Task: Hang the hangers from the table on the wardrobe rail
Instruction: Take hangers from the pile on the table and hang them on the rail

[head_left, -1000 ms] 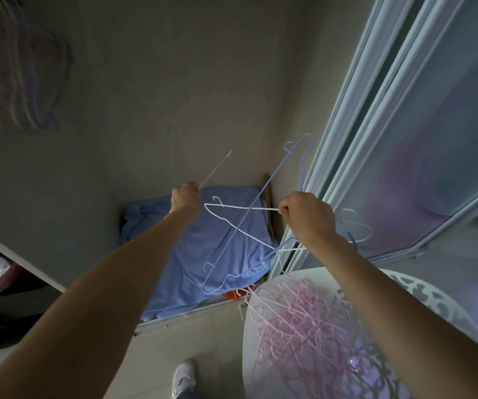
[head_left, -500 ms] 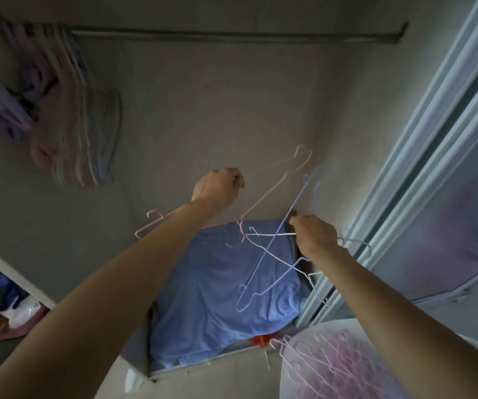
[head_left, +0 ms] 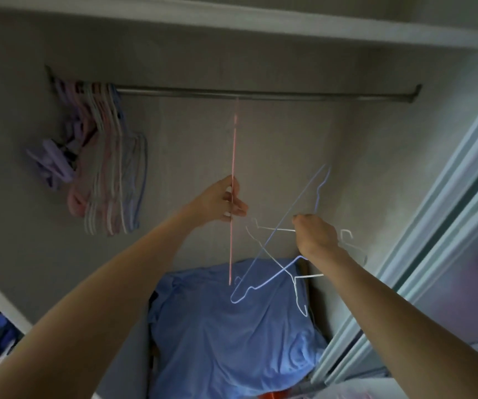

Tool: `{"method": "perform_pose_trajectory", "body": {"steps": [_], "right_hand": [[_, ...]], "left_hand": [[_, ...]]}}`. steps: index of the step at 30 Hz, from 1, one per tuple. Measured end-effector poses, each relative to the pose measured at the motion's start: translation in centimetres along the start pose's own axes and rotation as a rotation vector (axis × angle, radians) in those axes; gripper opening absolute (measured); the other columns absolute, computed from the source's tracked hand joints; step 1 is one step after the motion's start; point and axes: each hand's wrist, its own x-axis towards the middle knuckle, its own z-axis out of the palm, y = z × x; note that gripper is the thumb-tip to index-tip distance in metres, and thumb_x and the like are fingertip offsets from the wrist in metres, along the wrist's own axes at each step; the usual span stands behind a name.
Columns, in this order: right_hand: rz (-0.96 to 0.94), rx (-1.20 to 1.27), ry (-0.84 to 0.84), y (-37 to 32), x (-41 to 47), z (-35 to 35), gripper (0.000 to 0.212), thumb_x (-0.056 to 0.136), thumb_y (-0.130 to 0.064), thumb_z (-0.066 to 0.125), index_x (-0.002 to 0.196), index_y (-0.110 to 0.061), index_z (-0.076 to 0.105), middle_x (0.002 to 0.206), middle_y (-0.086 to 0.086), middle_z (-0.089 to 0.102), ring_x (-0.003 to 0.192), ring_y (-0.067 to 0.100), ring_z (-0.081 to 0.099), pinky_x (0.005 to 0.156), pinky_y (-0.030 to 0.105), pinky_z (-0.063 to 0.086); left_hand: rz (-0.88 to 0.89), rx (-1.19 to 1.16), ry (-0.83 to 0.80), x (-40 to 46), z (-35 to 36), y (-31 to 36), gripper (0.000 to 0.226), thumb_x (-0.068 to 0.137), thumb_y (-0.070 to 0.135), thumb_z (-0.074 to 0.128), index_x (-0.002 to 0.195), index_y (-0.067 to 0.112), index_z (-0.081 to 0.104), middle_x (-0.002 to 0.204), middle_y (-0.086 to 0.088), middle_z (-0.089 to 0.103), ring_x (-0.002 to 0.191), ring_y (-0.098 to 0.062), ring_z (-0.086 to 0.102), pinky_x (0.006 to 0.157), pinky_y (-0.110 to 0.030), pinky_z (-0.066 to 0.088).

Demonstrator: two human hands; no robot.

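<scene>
Reaching up into the wardrobe, the left hand [head_left: 223, 203] pinches a pink hanger [head_left: 233, 197], seen edge-on as a thin upright line whose top sits just under the rail [head_left: 261, 93] at 12 o'clock; whether its hook touches the rail cannot be told. At 3 o'clock from it, the right hand [head_left: 315, 236] is closed around a blue hanger [head_left: 272, 244] and a white hanger [head_left: 297, 286], crossed and tilted. A bunch of hung hangers [head_left: 111, 174] crowds the rail's end at 10 o'clock. A blue cloth [head_left: 226, 341] lies at 6 o'clock, beside the sliding door [head_left: 448, 226].
</scene>
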Motion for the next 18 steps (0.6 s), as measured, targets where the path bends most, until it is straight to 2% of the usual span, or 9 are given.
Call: {"method": "perform_pose_trajectory", "body": {"steps": [3, 6, 9, 11, 13, 15, 18], "right_hand": [[-0.017, 0.016, 0.035, -0.6, 1.2, -1.0, 0.032, 0.088, 0.005, 0.043, 0.113, -0.008, 0.058, 0.119, 0.013, 0.061, 0.114, 0.032, 0.059, 0.089, 0.038, 0.049], [-0.058, 0.037, 0.071, -1.2, 2.5, -2.0, 0.032, 0.087, 0.005, 0.044, 0.111, -0.010, 0.058, 0.119, 0.013, 0.062, 0.114, 0.032, 0.059, 0.089, 0.037, 0.049], [-0.097, 0.064, 0.110, -1.7, 3.4, -3.2, 0.032, 0.086, 0.005, 0.044, 0.110, -0.011, 0.058, 0.119, 0.013, 0.061, 0.113, 0.032, 0.059, 0.088, 0.037, 0.049], [-0.127, 0.074, 0.131, -2.0, 3.8, -4.0, 0.035, 0.088, 0.004, 0.041, 0.115, -0.012, 0.055, 0.121, 0.014, 0.060, 0.114, 0.033, 0.059, 0.089, 0.038, 0.049], [-0.150, 0.095, 0.155, -2.4, 4.2, -5.0, 0.040, 0.089, 0.004, 0.039, 0.125, -0.013, 0.047, 0.121, 0.016, 0.061, 0.112, 0.034, 0.059, 0.087, 0.039, 0.049], [-0.170, 0.121, 0.184, -2.7, 4.6, -6.0, 0.046, 0.089, 0.002, 0.040, 0.133, -0.014, 0.038, 0.119, 0.017, 0.062, 0.109, 0.035, 0.061, 0.084, 0.039, 0.049], [-0.178, 0.162, 0.195, -3.2, 5.4, -7.1, 0.068, 0.091, -0.004, 0.045, 0.149, -0.018, 0.011, 0.117, 0.019, 0.063, 0.104, 0.037, 0.063, 0.084, 0.039, 0.048]], "left_hand": [[0.044, 0.071, 0.067, 0.7, -1.0, 0.5, 0.034, 0.098, -0.002, 0.030, 0.074, 0.022, 0.039, 0.072, -0.003, 0.068, 0.063, -0.011, 0.066, 0.059, -0.021, 0.041], [0.062, 0.111, 0.135, 0.9, -2.1, 1.3, 0.039, 0.100, 0.004, 0.024, 0.071, 0.022, 0.041, 0.061, -0.002, 0.068, 0.053, -0.007, 0.064, 0.054, -0.024, 0.033], [0.121, 0.208, 0.189, 0.0, -2.6, 3.1, 0.035, 0.101, 0.009, 0.026, 0.070, 0.019, 0.039, 0.066, -0.012, 0.063, 0.047, -0.005, 0.061, 0.049, -0.019, 0.037], [0.156, 0.307, 0.214, -0.3, -3.0, 3.8, 0.033, 0.092, -0.006, 0.033, 0.071, 0.019, 0.038, 0.072, -0.020, 0.060, 0.046, -0.002, 0.060, 0.045, -0.012, 0.039], [0.175, 0.364, 0.213, -0.3, -3.7, 3.9, 0.038, 0.085, -0.013, 0.030, 0.071, 0.021, 0.038, 0.074, -0.019, 0.063, 0.053, -0.007, 0.063, 0.047, -0.015, 0.038], [0.206, 0.482, 0.270, -0.6, -4.0, 3.9, 0.040, 0.090, -0.007, 0.028, 0.068, 0.023, 0.041, 0.071, -0.015, 0.065, 0.057, -0.013, 0.063, 0.050, -0.018, 0.038], [0.215, 0.555, 0.203, -1.4, -3.2, 4.4, 0.037, 0.096, 0.001, 0.038, 0.071, 0.028, 0.043, 0.070, 0.000, 0.062, 0.057, -0.007, 0.057, 0.052, -0.007, 0.040]]}}
